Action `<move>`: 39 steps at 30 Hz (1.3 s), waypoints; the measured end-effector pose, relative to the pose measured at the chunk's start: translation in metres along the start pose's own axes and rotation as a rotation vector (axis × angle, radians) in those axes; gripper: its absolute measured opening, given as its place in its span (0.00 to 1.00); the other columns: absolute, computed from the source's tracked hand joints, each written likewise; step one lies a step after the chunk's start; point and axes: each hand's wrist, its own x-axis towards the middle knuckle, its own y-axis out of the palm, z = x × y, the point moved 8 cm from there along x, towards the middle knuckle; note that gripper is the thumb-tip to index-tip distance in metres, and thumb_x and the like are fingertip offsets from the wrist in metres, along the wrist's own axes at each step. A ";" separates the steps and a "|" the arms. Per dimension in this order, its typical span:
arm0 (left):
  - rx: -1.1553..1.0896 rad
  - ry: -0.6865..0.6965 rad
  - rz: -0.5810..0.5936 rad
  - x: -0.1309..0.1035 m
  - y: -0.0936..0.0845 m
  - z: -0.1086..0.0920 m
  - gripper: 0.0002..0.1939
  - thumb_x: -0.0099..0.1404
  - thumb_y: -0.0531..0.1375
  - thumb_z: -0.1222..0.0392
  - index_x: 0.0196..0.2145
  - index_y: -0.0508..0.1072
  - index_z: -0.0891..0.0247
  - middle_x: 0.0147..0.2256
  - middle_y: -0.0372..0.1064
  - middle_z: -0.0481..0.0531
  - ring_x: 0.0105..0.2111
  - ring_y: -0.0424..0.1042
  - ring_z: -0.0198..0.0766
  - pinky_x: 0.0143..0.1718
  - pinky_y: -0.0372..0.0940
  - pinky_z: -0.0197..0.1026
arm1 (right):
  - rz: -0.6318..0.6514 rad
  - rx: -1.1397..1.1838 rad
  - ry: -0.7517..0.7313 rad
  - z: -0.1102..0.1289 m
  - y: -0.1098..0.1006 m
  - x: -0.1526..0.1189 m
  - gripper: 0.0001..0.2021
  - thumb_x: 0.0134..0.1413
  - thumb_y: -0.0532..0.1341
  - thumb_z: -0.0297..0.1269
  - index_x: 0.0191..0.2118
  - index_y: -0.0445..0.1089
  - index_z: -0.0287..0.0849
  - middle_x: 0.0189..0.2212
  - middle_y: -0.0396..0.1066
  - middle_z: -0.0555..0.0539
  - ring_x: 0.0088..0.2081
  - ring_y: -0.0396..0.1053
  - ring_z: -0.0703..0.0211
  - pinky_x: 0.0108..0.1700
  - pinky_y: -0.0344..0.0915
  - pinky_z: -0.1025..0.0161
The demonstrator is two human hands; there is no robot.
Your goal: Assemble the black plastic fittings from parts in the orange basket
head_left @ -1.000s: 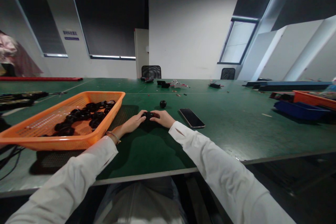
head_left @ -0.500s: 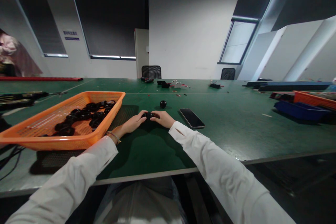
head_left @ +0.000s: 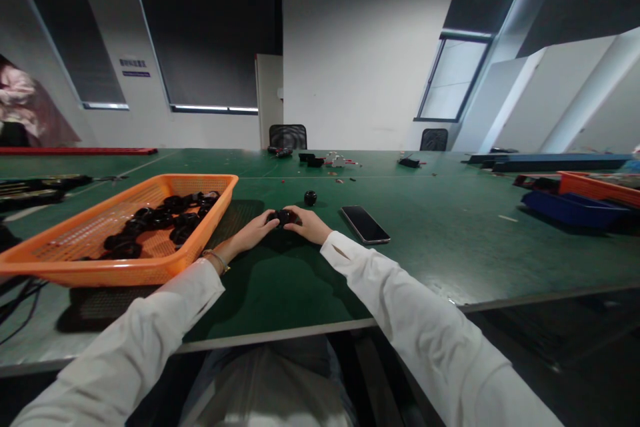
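Note:
Between my two hands, just above the green table (head_left: 310, 293), is a small black round part (head_left: 283, 217); its exact kind is not clear. My left hand (head_left: 256, 229) grips it from the left, thumb toward me. From the right, the fingers of my right hand (head_left: 309, 223) are closed around its other side. They hide much of it. A similar black round piece (head_left: 310, 198) stands on the table just beyond my right hand. To the left, an orange basket (head_left: 210, 240) holds several shiny black parts (head_left: 163, 217).
A phone (head_left: 365, 224) lies right of my right hand. Farther back are white and black small parts (head_left: 335, 159). A blue tray (head_left: 575, 209) and an orange basket (head_left: 600, 188) stand at the right. A person in pink (head_left: 20, 97) is at the far left.
Both hands have shifted very slightly, and a little more of the black part shows between the fingers. The basket, phone and loose black piece stay put.

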 end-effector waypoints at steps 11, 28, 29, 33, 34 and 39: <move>0.110 0.057 0.030 -0.002 0.001 -0.014 0.16 0.58 0.46 0.52 0.37 0.61 0.66 0.37 0.64 0.56 0.39 0.64 0.43 0.43 0.60 0.46 | 0.006 -0.033 0.003 0.000 0.002 -0.001 0.17 0.48 0.58 0.35 0.46 0.63 0.36 0.39 0.69 0.42 0.39 0.66 0.58 0.42 0.60 0.62; 0.302 0.164 -0.021 -0.002 0.000 -0.016 0.15 0.57 0.51 0.57 0.42 0.61 0.65 0.40 0.64 0.57 0.41 0.66 0.43 0.46 0.60 0.48 | 0.060 0.140 0.127 -0.004 0.004 -0.004 0.11 0.50 0.56 0.35 0.38 0.66 0.35 0.23 0.66 0.51 0.27 0.63 0.65 0.34 0.57 0.67; 0.313 0.172 -0.027 -0.002 0.000 -0.017 0.15 0.57 0.51 0.57 0.42 0.61 0.65 0.40 0.64 0.57 0.41 0.66 0.43 0.46 0.60 0.48 | 0.064 0.165 0.138 -0.004 0.004 -0.004 0.10 0.49 0.56 0.34 0.37 0.66 0.35 0.23 0.65 0.51 0.27 0.63 0.65 0.34 0.57 0.67; 0.354 0.202 -0.031 -0.001 0.001 -0.017 0.15 0.56 0.53 0.58 0.42 0.61 0.65 0.41 0.64 0.57 0.42 0.65 0.43 0.45 0.60 0.47 | 0.084 0.218 0.168 -0.005 0.006 -0.005 0.08 0.50 0.55 0.35 0.32 0.65 0.35 0.20 0.62 0.53 0.24 0.60 0.67 0.31 0.55 0.68; 0.364 0.209 -0.031 -0.001 0.001 -0.017 0.15 0.56 0.53 0.58 0.42 0.61 0.64 0.41 0.64 0.56 0.42 0.66 0.43 0.45 0.61 0.47 | 0.090 0.221 0.171 -0.005 0.007 -0.005 0.08 0.50 0.54 0.36 0.30 0.64 0.36 0.19 0.61 0.54 0.23 0.59 0.67 0.30 0.54 0.68; 0.384 0.245 -0.049 -0.001 0.001 -0.018 0.16 0.56 0.54 0.57 0.42 0.61 0.63 0.41 0.63 0.55 0.42 0.65 0.43 0.45 0.61 0.46 | 0.092 0.213 0.185 -0.006 0.008 -0.004 0.12 0.52 0.52 0.37 0.22 0.60 0.38 0.17 0.58 0.55 0.21 0.56 0.69 0.28 0.52 0.68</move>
